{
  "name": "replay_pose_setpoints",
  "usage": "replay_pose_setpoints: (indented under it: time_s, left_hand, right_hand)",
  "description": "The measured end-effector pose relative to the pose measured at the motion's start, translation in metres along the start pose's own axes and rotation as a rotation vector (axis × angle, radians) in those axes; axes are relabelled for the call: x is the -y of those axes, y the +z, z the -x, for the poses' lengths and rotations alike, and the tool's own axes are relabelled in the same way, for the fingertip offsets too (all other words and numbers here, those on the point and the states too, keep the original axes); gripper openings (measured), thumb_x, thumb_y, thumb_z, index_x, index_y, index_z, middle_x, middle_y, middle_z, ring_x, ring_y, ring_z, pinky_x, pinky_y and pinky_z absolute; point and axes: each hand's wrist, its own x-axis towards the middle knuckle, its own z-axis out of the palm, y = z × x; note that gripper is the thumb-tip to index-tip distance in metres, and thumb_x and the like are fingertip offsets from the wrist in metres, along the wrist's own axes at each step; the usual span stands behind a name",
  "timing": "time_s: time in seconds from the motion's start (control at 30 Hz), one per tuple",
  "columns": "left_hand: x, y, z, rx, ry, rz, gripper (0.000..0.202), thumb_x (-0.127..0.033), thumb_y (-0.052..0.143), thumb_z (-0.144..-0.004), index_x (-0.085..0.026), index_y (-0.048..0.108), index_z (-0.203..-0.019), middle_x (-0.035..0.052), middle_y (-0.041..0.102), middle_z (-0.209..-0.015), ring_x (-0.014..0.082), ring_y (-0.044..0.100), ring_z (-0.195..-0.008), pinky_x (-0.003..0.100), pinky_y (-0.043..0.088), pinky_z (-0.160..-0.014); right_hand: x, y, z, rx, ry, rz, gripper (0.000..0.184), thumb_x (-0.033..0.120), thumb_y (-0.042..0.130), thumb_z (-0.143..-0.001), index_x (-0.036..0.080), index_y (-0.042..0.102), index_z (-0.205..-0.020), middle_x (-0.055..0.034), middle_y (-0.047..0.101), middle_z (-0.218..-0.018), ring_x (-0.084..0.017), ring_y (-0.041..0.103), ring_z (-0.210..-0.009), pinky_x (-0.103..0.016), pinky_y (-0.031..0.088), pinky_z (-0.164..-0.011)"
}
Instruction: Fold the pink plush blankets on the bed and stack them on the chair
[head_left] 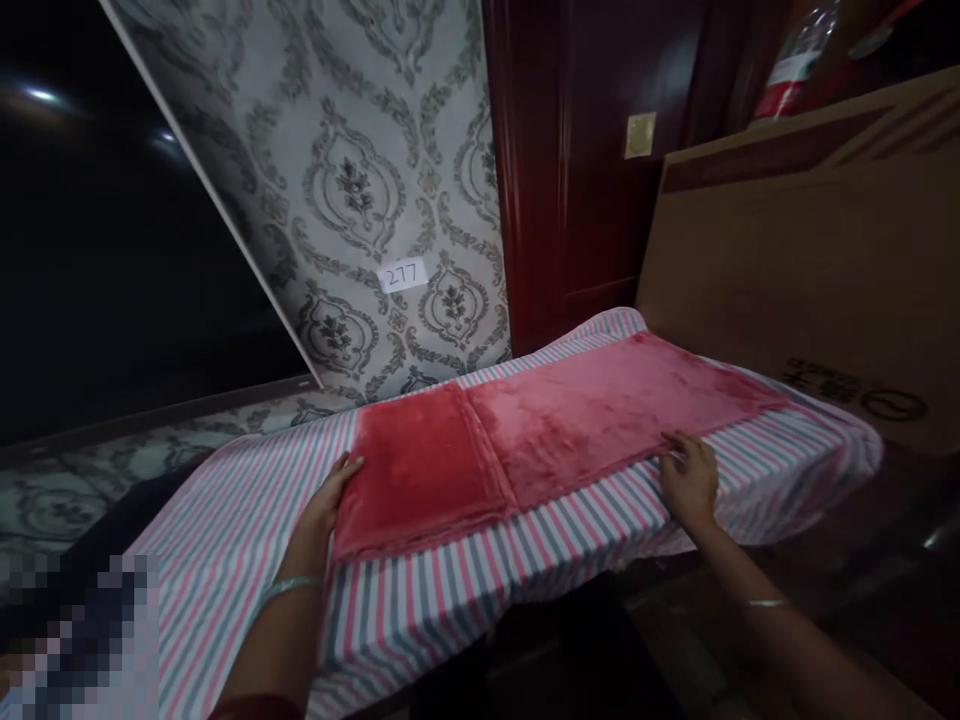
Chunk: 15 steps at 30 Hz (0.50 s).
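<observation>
A folded red fleece blanket [525,450] lies flat on a bed covered with a pink, grey and white striped sheet [240,560]. A crease crosses the fleece near its middle, and the right half looks paler under the light. My left hand [328,502] rests flat against the blanket's left end, fingertips at its edge. My right hand [688,482] sits at the blanket's near edge, fingers on the fleece. Neither hand is closed on the cloth. A thin metal bangle circles each wrist.
Large brown cardboard [795,270] stands along the bed's far right side. Behind are damask wallpaper [352,180] with a 277 label [403,275] and a dark red wooden door [570,170]. A fire extinguisher [787,85] stands top right. A pixelated patch covers the lower left.
</observation>
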Motion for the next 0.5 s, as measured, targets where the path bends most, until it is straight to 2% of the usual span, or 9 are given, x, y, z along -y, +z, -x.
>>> replay_pose_setpoints:
  time_s: [0.13, 0.27, 0.37, 0.5]
  left_hand:
    - [-0.005, 0.016, -0.031, 0.115, -0.069, 0.036, 0.073, -0.024, 0.079, -0.073, -0.025, 0.052, -0.141, 0.0098, 0.067, -0.129, 0.0224, 0.07, -0.108, 0.031, 0.057, -0.091]
    - [-0.003, 0.015, -0.047, 0.189, -0.127, 0.071, 0.095, -0.012, 0.078, -0.065, -0.03, 0.041, -0.151, 0.009, 0.064, -0.135, 0.0221, 0.071, -0.104, 0.031, 0.059, -0.087]
    - [-0.009, 0.012, -0.053, 0.206, -0.085, 0.079, 0.09, -0.013, 0.08, -0.063, -0.029, 0.049, -0.145, 0.0098, 0.066, -0.132, 0.0232, 0.072, -0.103, 0.031, 0.059, -0.086]
    - [-0.029, 0.012, -0.056, 0.195, 0.035, -0.008, 0.069, -0.025, 0.08, -0.068, -0.022, 0.059, -0.134, 0.0076, 0.072, -0.121, 0.0219, 0.071, -0.101, 0.032, 0.057, -0.092]
  right_hand:
    - [-0.011, -0.009, -0.014, 0.1, -0.028, 0.176, 0.035, 0.031, 0.04, -0.083, 0.015, 0.068, -0.097, -0.0183, 0.067, -0.098, -0.033, 0.059, -0.1, -0.048, 0.044, -0.096]
    - [-0.029, -0.019, -0.028, 0.232, -0.01, 0.436, 0.044, 0.038, 0.04, -0.088, 0.012, 0.065, -0.113, -0.0241, 0.065, -0.117, -0.04, 0.055, -0.115, -0.055, 0.042, -0.095]
    - [-0.034, -0.021, -0.03, 0.371, -0.009, 0.578, 0.049, 0.045, 0.043, -0.09, 0.011, 0.062, -0.12, -0.026, 0.06, -0.13, -0.043, 0.05, -0.126, -0.059, 0.038, -0.1]
    - [-0.028, -0.021, -0.028, 0.42, 0.007, 0.689, 0.059, 0.052, 0.04, -0.093, 0.006, 0.06, -0.125, -0.0264, 0.057, -0.134, -0.041, 0.048, -0.129, -0.056, 0.037, -0.103]
